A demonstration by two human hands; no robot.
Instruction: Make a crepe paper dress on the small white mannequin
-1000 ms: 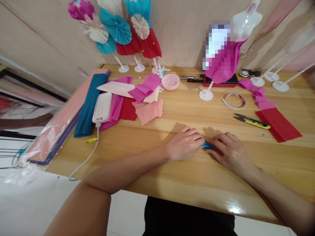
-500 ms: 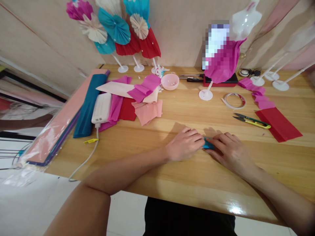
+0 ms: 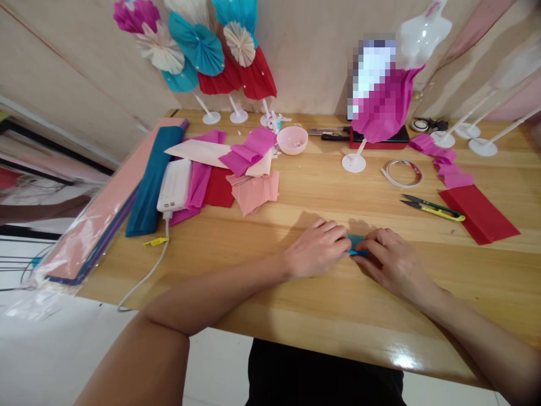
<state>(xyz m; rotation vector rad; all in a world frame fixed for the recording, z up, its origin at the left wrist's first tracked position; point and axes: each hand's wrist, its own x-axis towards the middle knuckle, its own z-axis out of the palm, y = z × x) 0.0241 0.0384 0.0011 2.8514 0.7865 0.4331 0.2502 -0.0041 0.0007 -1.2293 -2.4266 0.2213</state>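
Note:
A small piece of blue crepe paper (image 3: 357, 242) lies on the wooden table, between my two hands. My left hand (image 3: 319, 248) closes on its left end, with the fingers curled. My right hand (image 3: 391, 256) pinches the other end between thumb and fingers. A narrow, brighter blue folded edge runs along the near side of the paper. Most of the piece is hidden under my fingers.
Yellow-handled snips (image 3: 435, 208), a roll of tape (image 3: 403, 173) and folded red paper (image 3: 479, 214) lie to the right. A mannequin stand in magenta paper (image 3: 382, 107) rises behind. Left are a white power bank (image 3: 174, 185) and several paper pieces; a pink bowl (image 3: 291, 141) stands at the back.
More of the blue paper shows between my hands now, with a flat part behind the bright folded edge. My fingers have shifted only slightly; both hands stay in place.

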